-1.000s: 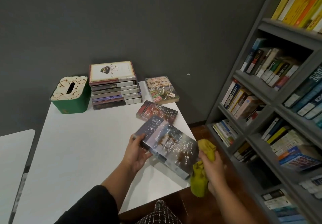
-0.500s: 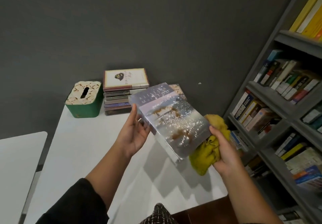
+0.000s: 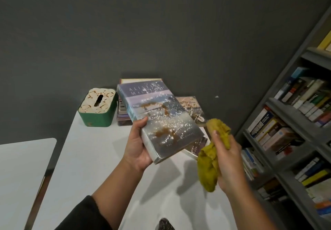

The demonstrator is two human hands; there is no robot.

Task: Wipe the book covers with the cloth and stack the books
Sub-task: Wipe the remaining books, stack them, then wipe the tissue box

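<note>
Above the white table (image 3: 93, 160) (grey wall (image 3: 161, 32) behind), left hand (image 3: 137, 149) grips book (image 3: 161, 120), right hand (image 3: 227, 160) clutches cloth (image 3: 208, 168).

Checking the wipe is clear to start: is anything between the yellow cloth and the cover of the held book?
Nothing does in the head view: only a narrow open gap parts the yellow cloth, bunched in the right hand, from the held book in the left hand.

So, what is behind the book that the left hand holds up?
Behind the held book stands the stack of books by the wall; only its left edge and top strip show. Its top cover and titles are hidden.
</note>
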